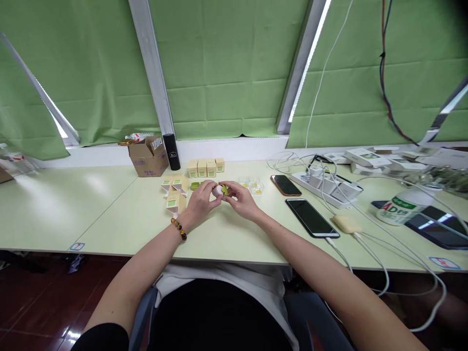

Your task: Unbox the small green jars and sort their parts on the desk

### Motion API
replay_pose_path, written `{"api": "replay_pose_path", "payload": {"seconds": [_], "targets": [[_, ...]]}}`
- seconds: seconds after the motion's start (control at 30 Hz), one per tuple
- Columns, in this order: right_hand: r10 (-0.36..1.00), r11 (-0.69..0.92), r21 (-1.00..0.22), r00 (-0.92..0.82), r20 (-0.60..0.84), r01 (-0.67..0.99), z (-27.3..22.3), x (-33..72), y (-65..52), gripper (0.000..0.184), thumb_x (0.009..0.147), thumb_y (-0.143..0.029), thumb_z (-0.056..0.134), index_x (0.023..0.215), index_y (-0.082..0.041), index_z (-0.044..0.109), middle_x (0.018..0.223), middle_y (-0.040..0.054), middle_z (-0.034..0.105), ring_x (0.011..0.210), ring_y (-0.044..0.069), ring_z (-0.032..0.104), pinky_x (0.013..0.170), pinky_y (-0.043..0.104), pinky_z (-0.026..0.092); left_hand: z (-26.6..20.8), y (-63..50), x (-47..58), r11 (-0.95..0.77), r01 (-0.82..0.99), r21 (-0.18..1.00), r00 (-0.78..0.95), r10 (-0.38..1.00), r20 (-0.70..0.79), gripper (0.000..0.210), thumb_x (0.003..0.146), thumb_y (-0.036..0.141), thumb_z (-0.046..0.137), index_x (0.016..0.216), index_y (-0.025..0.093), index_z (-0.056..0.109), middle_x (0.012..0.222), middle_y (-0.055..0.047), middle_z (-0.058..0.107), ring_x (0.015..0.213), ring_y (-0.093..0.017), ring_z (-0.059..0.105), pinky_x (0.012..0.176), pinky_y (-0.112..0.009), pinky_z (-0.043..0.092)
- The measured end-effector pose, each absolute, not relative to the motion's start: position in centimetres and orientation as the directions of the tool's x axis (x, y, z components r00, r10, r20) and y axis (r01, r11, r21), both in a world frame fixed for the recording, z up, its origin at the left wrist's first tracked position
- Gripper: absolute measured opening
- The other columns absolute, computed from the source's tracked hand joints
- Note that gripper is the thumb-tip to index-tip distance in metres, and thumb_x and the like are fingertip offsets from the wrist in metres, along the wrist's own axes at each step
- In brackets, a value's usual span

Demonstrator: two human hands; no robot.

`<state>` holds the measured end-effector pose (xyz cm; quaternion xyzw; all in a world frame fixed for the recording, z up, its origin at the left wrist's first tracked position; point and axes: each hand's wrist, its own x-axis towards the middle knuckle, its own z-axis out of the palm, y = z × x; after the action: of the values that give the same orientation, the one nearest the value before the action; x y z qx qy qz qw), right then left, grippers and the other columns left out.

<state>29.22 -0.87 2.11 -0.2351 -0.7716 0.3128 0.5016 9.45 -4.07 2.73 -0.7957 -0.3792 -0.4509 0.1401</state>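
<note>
Small pink-and-green item (217, 191) sits between both hands over the table (234, 239). Left hand (199, 201) pinches the pink end; right hand (242, 201) grips the green end. Uneven finger pressure could make it slip. A careless left-hand sweep could topple the open boxes (175, 203) nearby; a right-hand one, shift the clear tray (255, 186).

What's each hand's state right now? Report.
Left hand: closed, holding the pink piece.
Right hand: closed, holding the green piece.
</note>
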Motion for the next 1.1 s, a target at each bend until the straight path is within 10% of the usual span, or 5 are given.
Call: {"api": "replay_pose_path", "payload": {"seconds": [0.17,0.3,0.53,0.93,1.1], "targets": [[0.730,0.665,-0.736,-0.319,0.604,0.129,1.9,29.8,0.0,0.042,0.084,-0.032,0.073,0.125,-0.023,0.072,0.121,0.0100,0.073,0.082,0.018,0.064,0.079,0.038,0.060,3.3,-4.1,9.4,-0.669,0.637,0.383,0.035,0.521,0.853,0.023,0.096,0.034,0.067,0.114,0.020,0.065,0.115,-0.012,0.070,0.110,-0.024,0.067,0.094,-0.040,0.062],[0.814,0.572,-0.800,-0.247,0.525,0.183,1.7,30.6,0.9,0.047,0.084,-0.036,0.073,0.128,-0.019,0.071,0.108,0.0096,0.078,0.083,0.019,0.068,0.078,0.037,0.058,4.0,-3.4,9.4,-0.580,0.063,0.812,-0.239,0.781,0.577,0.044,0.093,0.056,0.072,0.115,0.018,0.068,0.117,-0.012,0.072,0.105,-0.023,0.071,0.093,-0.042,0.066],[0.848,0.527,-0.825,-0.191,0.494,0.204,1.1,30.1,0.8,0.050,0.084,-0.050,0.074,0.123,-0.018,0.073,0.108,0.0105,0.080,0.074,0.018,0.066,0.063,0.031,0.053,4.5,-2.7,9.3,-0.294,-0.458,0.839,-0.129,0.956,0.265,0.043,0.097,0.058,0.069,0.096,0.015,0.069,0.104,-0.015,0.078,0.106,-0.025,0.076,0.110,-0.051,0.059],[0.840,0.516,-0.855,0.163,0.518,0.056,1.8,31.9,3.1,0.055,0.081,-0.053,0.073,0.123,-0.018,0.068,0.123,0.0131,0.074,0.081,0.018,0.064,0.069,0.032,0.055,4.8,-1.7,9.8,-0.440,0.093,0.893,-0.165,0.878,0.450,0.038,0.087,0.045,0.083,0.109,0.016,0.073,0.110,-0.011,0.077,0.093,-0.021,0.073,0.093,-0.042,0.062],[0.824,0.502,-0.863,0.276,0.495,0.048,1.7,32.7,4.4,0.058,0.079,-0.052,0.072,0.124,-0.017,0.067,0.122,0.0139,0.074,0.078,0.017,0.062,0.066,0.031,0.053,5.7,0.2,11.8,-0.552,0.730,0.403,0.202,0.737,0.645,0.025,0.088,0.024,0.081,0.111,0.019,0.074,0.116,-0.010,0.075,0.103,-0.025,0.069,0.097,-0.043,0.054]]}}
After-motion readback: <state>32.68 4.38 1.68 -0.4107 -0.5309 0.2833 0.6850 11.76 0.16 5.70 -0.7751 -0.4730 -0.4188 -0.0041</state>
